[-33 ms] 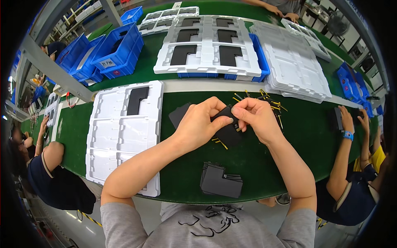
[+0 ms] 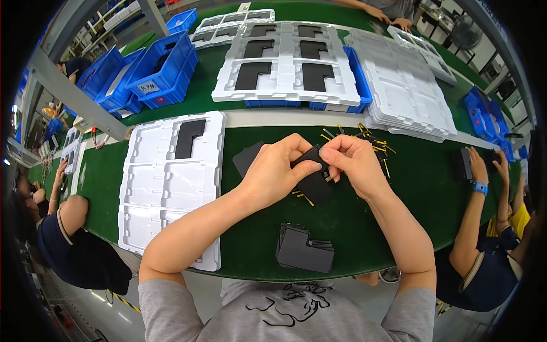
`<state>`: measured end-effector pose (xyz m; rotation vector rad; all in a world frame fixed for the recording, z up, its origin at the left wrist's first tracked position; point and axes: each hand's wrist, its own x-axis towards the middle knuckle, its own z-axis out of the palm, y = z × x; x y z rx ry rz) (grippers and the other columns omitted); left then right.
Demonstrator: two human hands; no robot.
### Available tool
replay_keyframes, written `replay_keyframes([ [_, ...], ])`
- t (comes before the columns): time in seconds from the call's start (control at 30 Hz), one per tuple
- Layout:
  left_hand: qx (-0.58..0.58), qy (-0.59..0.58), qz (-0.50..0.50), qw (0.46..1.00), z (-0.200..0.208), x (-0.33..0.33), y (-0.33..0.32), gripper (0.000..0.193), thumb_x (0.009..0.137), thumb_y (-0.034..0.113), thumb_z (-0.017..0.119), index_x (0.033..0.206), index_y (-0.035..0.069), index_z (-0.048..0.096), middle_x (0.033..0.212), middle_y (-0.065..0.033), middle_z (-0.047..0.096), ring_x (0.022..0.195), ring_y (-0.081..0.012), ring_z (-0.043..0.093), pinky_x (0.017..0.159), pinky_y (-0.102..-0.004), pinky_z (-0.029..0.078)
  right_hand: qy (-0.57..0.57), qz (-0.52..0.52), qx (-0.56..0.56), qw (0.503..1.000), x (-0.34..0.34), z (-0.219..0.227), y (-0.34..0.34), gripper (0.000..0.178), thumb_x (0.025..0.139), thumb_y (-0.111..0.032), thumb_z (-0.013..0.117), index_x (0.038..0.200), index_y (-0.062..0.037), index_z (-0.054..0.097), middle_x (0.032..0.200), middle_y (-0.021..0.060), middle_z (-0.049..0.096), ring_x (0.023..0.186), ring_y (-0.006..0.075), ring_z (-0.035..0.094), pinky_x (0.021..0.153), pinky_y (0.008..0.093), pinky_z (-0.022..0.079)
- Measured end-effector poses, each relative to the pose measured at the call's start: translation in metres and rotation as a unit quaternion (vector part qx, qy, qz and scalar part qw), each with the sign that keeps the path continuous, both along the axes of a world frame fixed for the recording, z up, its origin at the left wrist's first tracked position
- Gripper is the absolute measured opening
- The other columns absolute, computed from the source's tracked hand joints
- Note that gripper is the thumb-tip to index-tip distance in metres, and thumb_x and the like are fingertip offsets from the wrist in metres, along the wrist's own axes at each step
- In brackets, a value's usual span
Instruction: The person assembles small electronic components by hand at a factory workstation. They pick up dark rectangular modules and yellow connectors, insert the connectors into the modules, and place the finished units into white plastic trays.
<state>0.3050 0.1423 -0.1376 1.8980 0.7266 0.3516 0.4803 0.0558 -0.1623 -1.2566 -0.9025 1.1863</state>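
Observation:
Over the middle of the green table, my left hand is closed, thumb and fingers gripping a flat black L-shaped battery. My right hand pinches at the notched edge of the same battery. A small gold-coloured tip shows below the right fingertips; what exactly they pinch is hidden. Partly behind my left hand lies another dark flat piece. Yellow-and-black thin strips lie scattered beyond my right hand, and a few poke out under the held battery. Nearer me sits a small stack of black L-shaped batteries.
To the left, a white moulded tray holds one black battery. A filled white tray rests on blue bins at the back, beside stacked white trays. Blue bins stand back left. Co-workers sit on both sides, one hand at right.

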Motion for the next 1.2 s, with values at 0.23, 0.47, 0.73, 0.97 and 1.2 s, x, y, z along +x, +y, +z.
replay_keyframes([
  [0.23,0.030,-0.012,-0.013,0.999,0.001,-0.002,0.001,0.029,0.087,0.010,0.068,0.111,0.002,0.056,0.079,-0.0063,0.070,0.065,-0.0053,0.056,0.056,-0.0221,0.045,0.030,0.000,0.008,1.000,-0.001,-0.006,0.003,0.016,0.088,-0.016,0.068,0.084,-0.0018,0.062,0.068,0.0007,0.059,0.053,0.0051,0.052,0.048,0.0203,0.042],
  [0.47,-0.106,-0.093,0.003,0.990,-0.003,-0.005,0.010,0.034,0.091,0.007,0.061,0.124,0.006,0.054,0.084,-0.0047,0.069,0.067,-0.0049,0.056,0.054,-0.0200,0.043,0.012,0.073,0.044,0.996,0.008,0.001,0.004,0.017,0.093,-0.013,0.059,0.103,-0.0002,0.065,0.077,0.0009,0.063,0.062,0.0049,0.055,0.058,0.0198,0.046],
  [0.73,-0.201,-0.128,0.017,0.971,-0.006,-0.006,0.018,0.035,0.092,0.013,0.063,0.125,0.007,0.055,0.085,-0.0046,0.070,0.065,-0.0043,0.056,0.050,-0.0195,0.040,-0.074,0.096,0.099,0.988,0.010,0.001,0.002,0.023,0.092,-0.007,0.059,0.113,-0.0002,0.064,0.087,0.0016,0.065,0.069,0.0056,0.058,0.065,0.0205,0.049],
  [0.97,-0.277,-0.140,-0.002,0.951,-0.008,-0.006,0.020,0.037,0.092,0.014,0.062,0.127,0.007,0.054,0.091,-0.0049,0.069,0.071,-0.0069,0.060,0.056,-0.0219,0.046,-0.168,0.043,0.103,0.979,0.007,0.006,0.002,0.019,0.089,-0.002,0.061,0.106,0.0005,0.067,0.086,0.0037,0.066,0.068,0.0072,0.059,0.063,0.0208,0.049],
  [1.2,-0.260,-0.222,-0.028,0.939,0.036,-0.031,0.061,0.053,0.089,0.007,0.059,0.140,0.010,0.043,0.118,-0.0070,0.060,0.097,-0.0156,0.062,0.082,-0.0324,0.054,-0.352,0.022,-0.012,0.936,0.051,0.004,0.000,0.012,0.081,-0.009,0.071,0.086,0.0004,0.065,0.075,0.0007,0.061,0.067,0.0068,0.055,0.060,0.0232,0.045],
])
